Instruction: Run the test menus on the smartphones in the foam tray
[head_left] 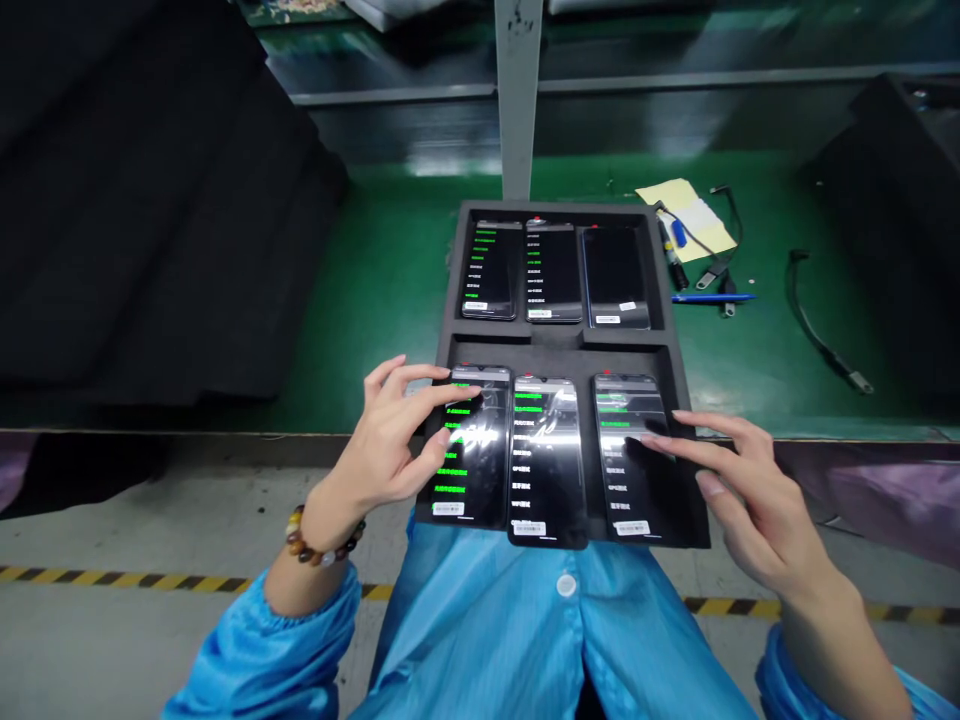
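The left hand [390, 440] has its fingers spread, index tip pressing the screen of the left phone [463, 450] near its top, thumb tip touching the same screen lower down. The right hand [739, 490] is spread too, its index finger stretched out flat with the tip on the screen of the right phone [628, 455], the other fingers fanned loosely behind it over the tray's edge. Neither hand grips anything.

Between those two lies the middle phone [545, 460], lit with green text and untouched. All three sit side by side in the lower compartment of a dark foam tray [555, 350] at the centre of the frame, its near end reaching over the person's lap in a blue coat [510, 630]. The upper compartment holds three more phones [555, 270].

A bead bracelet [319, 545] circles the left wrist. The tray rests on a green bench [375, 270]; to the upper right lie a yellow paper [686, 215], a blue pen [712, 297] and a cable [821, 320].
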